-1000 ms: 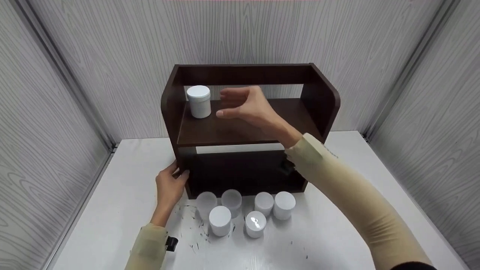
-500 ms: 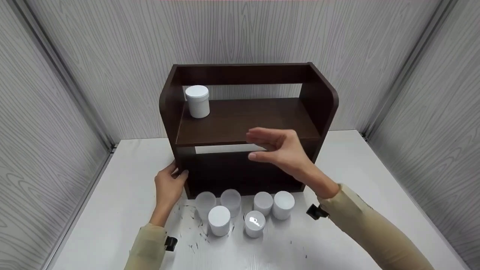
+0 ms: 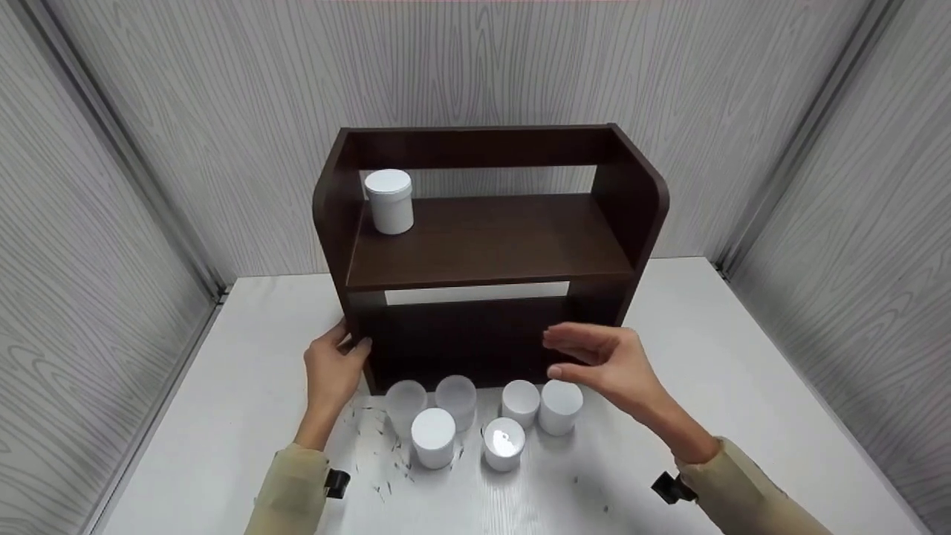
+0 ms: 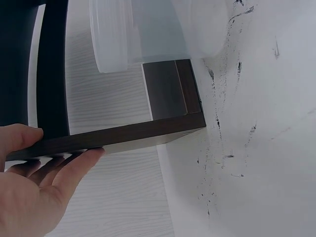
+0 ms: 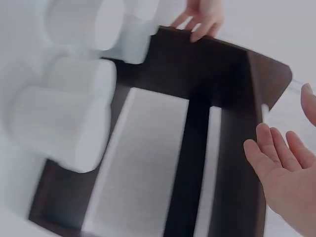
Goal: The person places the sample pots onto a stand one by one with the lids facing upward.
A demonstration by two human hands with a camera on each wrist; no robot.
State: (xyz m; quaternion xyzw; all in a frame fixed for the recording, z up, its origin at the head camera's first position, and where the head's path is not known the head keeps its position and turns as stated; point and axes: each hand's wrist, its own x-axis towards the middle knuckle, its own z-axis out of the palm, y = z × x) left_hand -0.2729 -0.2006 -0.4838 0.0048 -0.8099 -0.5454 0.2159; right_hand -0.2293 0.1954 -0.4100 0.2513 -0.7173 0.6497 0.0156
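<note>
Coming nearest: two pale sleeves, left and right, each with a black clip at the wrist, well in front of the dark brown shelf.
White table: it runs under the shelf, with dark scuffs in front of the shelf's left half.
Front pair: matte-topped jar before the shelf's left half, glossy-topped jar before its middle, both upright.
Second row: closer in at the shelf's front edge, cloudy left tub and cloudy right tub toward its left end; then small white jar and outer white jar toward its right end.
Right hand: over to the right hand, up above the jars at the shelf's right front, thumb and fingers curved with a wide gap between them, apart from the jars in the right wrist view.
Left hand: and the left hand has a firm pinch on the shelf's left side panel, thumb inside, fingers outside.
Upper board: one lidded jar, upright at the shelf's far left.
Back wall: pale wood-grain panel behind the shelf.
</note>
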